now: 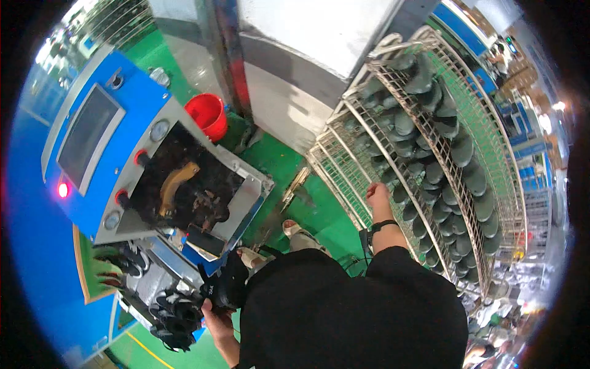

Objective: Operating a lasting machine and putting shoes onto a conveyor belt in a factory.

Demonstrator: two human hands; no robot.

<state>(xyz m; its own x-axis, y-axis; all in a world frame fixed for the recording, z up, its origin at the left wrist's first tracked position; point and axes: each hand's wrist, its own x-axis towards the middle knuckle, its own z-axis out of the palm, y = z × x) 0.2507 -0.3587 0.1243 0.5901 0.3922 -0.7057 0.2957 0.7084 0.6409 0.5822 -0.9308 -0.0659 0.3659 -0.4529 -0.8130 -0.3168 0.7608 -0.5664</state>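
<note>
At the lower left, my left hand [216, 323] is closed at the lower edge of a black shoe [226, 288] with a small white mark. The shoe's exact style is hard to make out against my black clothing. Beside it lies a pile of black strappy shoes or uppers [173, 315] on the machine's side shelf. My right hand [377, 194] is out to the right with its fingers curled in, and nothing shows in them. It is in front of a wire rack [350, 190] filled with dark grey-green shoe soles [430, 175].
On the left stands a blue machine [132, 83] with a dark screen, gauges and red knobs. A curved tan part [175, 187] lies in its dark, dirty bay. Behind are a red bucket [208, 115] and a pillar [230, 61]. My feet are on a green floor [329, 209].
</note>
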